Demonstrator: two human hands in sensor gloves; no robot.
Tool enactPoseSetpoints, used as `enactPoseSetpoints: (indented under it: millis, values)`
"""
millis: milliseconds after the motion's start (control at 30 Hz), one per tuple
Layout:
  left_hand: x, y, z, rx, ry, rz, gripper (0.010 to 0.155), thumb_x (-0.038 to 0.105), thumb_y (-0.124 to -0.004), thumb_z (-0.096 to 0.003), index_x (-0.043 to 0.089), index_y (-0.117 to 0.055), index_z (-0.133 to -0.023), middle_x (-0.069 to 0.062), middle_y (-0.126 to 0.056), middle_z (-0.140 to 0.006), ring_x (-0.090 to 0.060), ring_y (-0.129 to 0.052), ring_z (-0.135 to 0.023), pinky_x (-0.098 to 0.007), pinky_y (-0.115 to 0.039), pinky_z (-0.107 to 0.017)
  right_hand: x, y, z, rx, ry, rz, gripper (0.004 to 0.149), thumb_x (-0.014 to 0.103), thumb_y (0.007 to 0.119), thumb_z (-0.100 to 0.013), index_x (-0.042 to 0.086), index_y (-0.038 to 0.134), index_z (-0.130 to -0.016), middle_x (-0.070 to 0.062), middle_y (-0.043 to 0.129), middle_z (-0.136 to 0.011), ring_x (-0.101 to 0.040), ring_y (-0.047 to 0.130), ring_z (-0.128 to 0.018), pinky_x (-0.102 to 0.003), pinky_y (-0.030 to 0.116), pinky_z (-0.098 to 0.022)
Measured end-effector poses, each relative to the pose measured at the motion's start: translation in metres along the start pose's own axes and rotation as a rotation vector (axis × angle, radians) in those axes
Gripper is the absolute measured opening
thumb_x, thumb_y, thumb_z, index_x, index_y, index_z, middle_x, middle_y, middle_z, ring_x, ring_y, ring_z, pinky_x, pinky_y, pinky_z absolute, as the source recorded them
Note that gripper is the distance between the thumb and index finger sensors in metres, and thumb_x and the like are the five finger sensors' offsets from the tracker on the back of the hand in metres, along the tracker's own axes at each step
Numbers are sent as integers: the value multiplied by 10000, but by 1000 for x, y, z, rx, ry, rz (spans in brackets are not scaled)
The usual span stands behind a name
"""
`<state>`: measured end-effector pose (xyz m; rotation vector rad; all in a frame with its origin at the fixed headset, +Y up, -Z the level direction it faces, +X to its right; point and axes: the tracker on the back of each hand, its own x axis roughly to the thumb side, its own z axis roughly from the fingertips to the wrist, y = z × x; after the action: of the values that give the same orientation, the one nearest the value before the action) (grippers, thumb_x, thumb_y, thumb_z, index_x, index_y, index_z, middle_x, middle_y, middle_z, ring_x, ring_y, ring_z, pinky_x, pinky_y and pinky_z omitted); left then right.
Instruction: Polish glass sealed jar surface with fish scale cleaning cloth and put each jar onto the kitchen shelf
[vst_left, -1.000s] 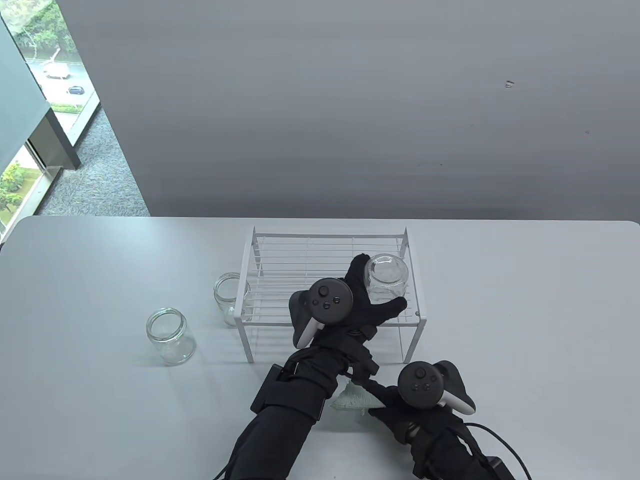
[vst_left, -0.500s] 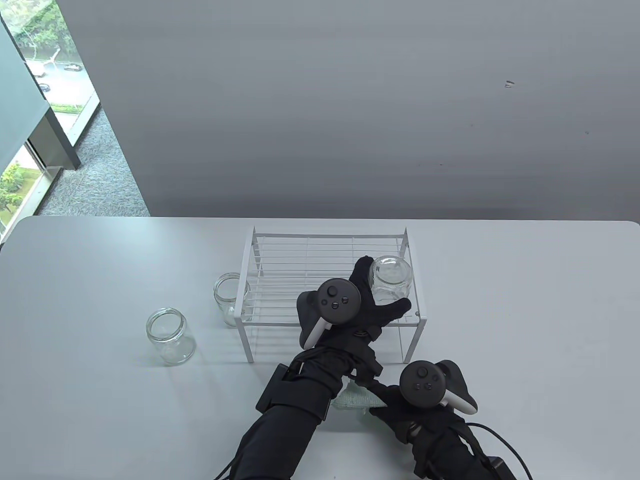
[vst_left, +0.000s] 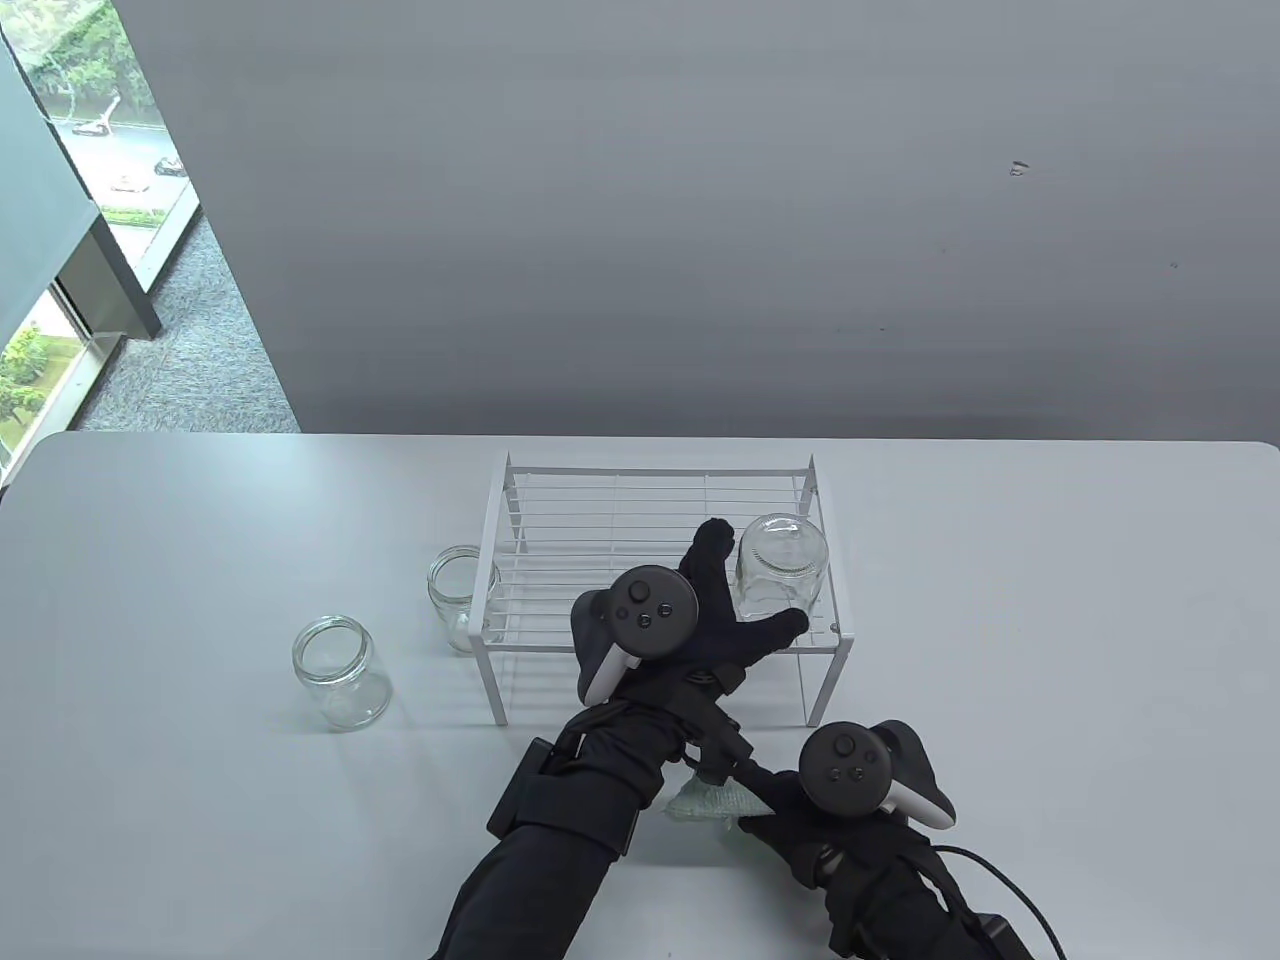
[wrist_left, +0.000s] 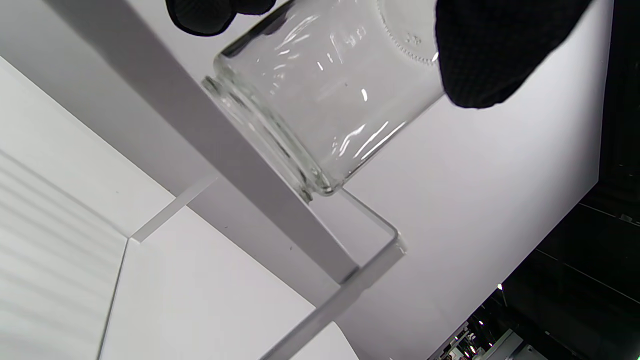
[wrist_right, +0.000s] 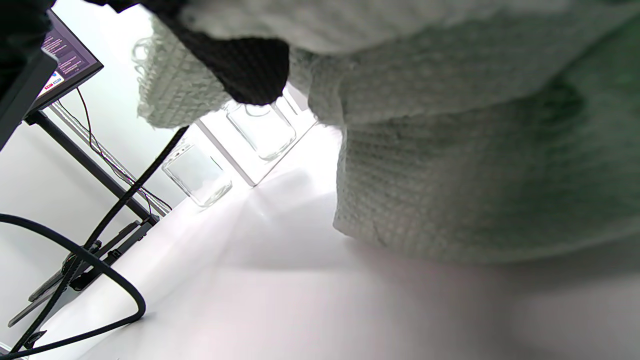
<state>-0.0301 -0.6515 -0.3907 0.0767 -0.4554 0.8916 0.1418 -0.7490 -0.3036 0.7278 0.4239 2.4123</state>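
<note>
A clear glass jar (vst_left: 783, 562) stands mouth down on the right end of the white wire shelf (vst_left: 545, 647). My left hand (vst_left: 757, 578) holds it, thumb in front and fingers on its left side. In the left wrist view the jar (wrist_left: 330, 95) tilts, its rim on the shelf frame (wrist_left: 280, 205), with gloved fingers (wrist_left: 495, 55) on either side of it. My right hand (vst_left: 775, 822) rests near the table's front edge and grips the pale green cloth (vst_left: 705, 800). The right wrist view is mostly filled by the bunched cloth (wrist_right: 475, 170), under a fingertip (wrist_right: 245, 70).
Two more open glass jars stand upright on the grey table (vst_left: 1050, 600): one (vst_left: 463, 595) against the shelf's left leg, another (vst_left: 340, 672) further left. Both jars show in the right wrist view (wrist_right: 262, 127) (wrist_right: 197, 172). A grey wall rises behind the table.
My left hand carried the jar a little right and down to the shelf's right end, then its wrist drew back left. The right hand and cloth stayed put.
</note>
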Motion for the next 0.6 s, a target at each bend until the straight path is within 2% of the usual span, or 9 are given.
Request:
enactPoseSetpoints:
  millis: [133,333,467,600]
  values:
    - [2,24,18,50,-69,-68,1090,605,-880,-420,-1,-255,-1076,-325,-465,-1091,-584,-643,-954,-749,-416,-650,0,0,0,2,1,-3,560,209,735,-516,-74,625,-986,-404,791,-751,-538,914,-532,-663,660,-435]
    - [-1,72,62,211,-190,-272,817,522,-809,-488,71,-450,-1067,-233,-613,-1058,-473,-749,-931,-695,-437,-680,3,-1,2,-4,-10,-4,559,209,735,-516,-75,626,-985,-403,791,-751,-537,915,-532,-663,660,-435]
    - [-17,110,91,328,-171,-375,658,400,-751,-531,89,-489,-1049,-190,-668,-1024,-426,-792,-896,-677,-434,-688,5,0,3,-3,-14,-6,559,209,734,-516,-76,626,-985,-403,791,-751,-536,915,-533,-663,660,-435]
    - [-50,153,118,431,-47,-476,588,331,-736,-534,99,-530,-1034,-174,-707,-997,-402,-822,-868,-674,-438,-688,5,1,2,-3,-13,-6,558,209,735,-516,-74,627,-984,-404,792,-750,-536,916,-532,-663,660,-435]
